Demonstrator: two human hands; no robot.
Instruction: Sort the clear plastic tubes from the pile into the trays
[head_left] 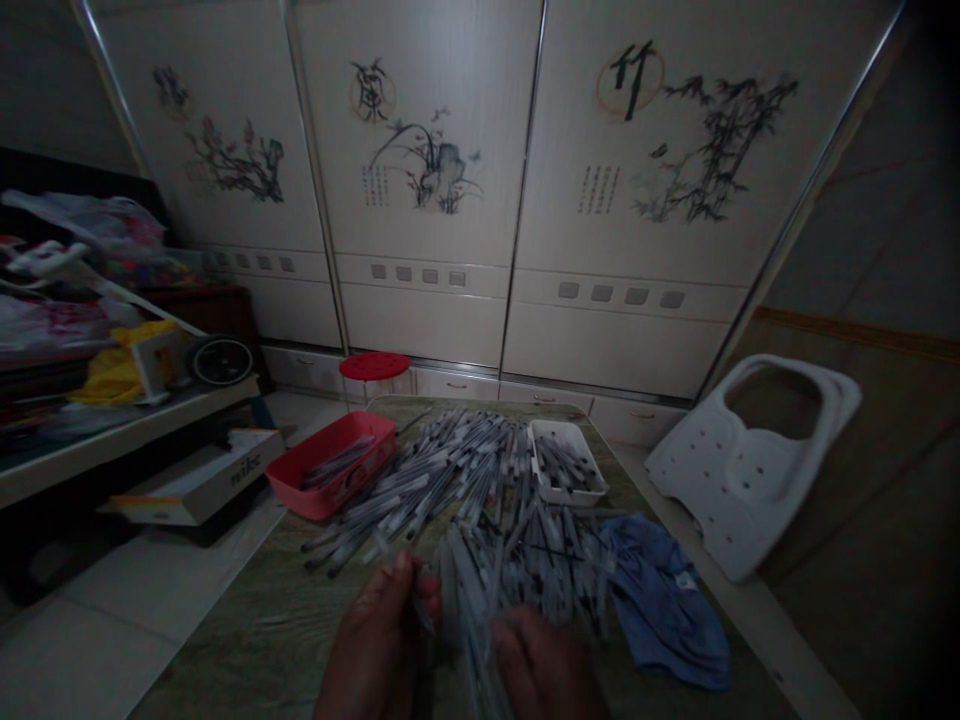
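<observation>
At the bottom centre, my left hand (386, 620) is closed, its thumb and fingers pinching a thin, clear plastic piece. My right hand (544, 660) curls into a closed shape just right of it, over the near end of a pile of long translucent tubes (472, 590). Blur hides what those fingers hold, if anything. Beyond both hands spreads a large heap of pen-like sticks (465, 460) with grey shafts, clear sleeves and dark tips.
A red basket (283, 492) and a white tray (562, 497), each with some sticks inside, flank the heap on the table (247, 640). Blue cloth (667, 610) lies at right. Past the table are a red stool (375, 366), a folded white chair (757, 470) and a cluttered shelf (187, 405).
</observation>
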